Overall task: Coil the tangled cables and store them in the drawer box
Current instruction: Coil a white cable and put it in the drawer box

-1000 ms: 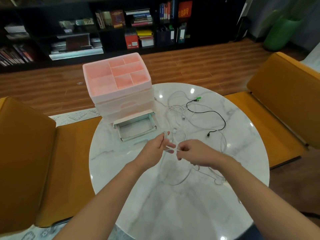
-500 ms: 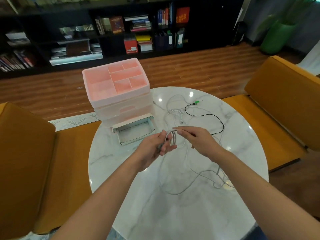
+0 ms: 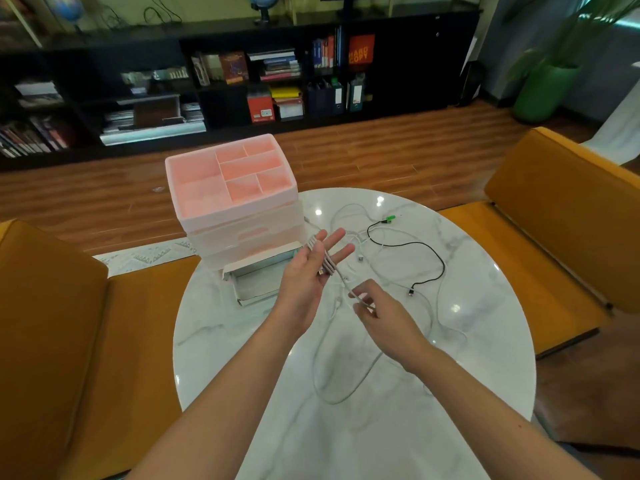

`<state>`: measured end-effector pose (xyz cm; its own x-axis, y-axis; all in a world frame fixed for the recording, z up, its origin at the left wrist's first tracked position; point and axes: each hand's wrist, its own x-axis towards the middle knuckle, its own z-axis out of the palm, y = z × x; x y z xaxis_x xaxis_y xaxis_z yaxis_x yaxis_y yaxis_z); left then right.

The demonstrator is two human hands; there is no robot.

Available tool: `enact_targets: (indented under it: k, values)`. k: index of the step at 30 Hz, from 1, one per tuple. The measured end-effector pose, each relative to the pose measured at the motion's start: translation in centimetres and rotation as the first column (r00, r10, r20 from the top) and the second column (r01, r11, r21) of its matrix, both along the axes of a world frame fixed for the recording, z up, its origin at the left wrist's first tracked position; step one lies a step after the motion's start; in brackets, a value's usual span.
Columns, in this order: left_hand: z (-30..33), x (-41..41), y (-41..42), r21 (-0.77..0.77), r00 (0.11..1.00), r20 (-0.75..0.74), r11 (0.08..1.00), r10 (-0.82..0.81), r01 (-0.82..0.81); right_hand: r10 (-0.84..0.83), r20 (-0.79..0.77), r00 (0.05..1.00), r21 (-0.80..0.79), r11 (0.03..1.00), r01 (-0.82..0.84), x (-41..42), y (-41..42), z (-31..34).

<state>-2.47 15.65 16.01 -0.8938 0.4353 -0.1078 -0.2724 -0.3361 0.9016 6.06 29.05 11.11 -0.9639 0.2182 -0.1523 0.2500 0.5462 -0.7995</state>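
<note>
Here, white cable [image 3: 323, 261] across flat left hand [image 3: 308, 271].

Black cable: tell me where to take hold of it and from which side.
Pinch the black cable at its plug end nearest you, coming from above on the right. That end lies free on the table; the green-tipped end crosses the white cables.

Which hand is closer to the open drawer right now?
Left. The left hand is raised just right of the open drawer; the right hand sits further right, over the table.
</note>
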Motion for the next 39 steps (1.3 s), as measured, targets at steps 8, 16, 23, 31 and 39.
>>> enact_targets:
  k: [8,16,23,31,39]
  values:
    - [-1.8,0.1,1.7,-0.522,0.900,-0.354,0.852,-0.254,0.035,-0.102,-0.109,0.989,-0.018,0.995,0.100,0.6,1.1,1.5]
    - [-2.0,0.0,2.8,-0.762,0.786,-0.350,0.643,-0.510,0.079,0.044,-0.178,0.983,0.181,0.983,-0.012,-0.3,4.1,3.7]
    - [-2.5,-0.6,2.1,-0.715,0.877,-0.250,0.688,-0.412,0.119,-0.101,-0.152,0.983,0.012,0.994,0.104,-2.4,8.1,7.5]
    - [-0.9,0.4,2.4,-0.624,0.906,-0.179,0.756,-0.384,0.197,-0.025,-0.201,0.979,0.241,0.968,0.074,-3.0,8.7,5.8]
    - [-0.4,0.8,1.7,-0.149,0.862,0.152,0.851,-0.484,0.504,-0.063,-0.270,0.961,0.424,0.888,0.178,-1.9,7.8,4.1]
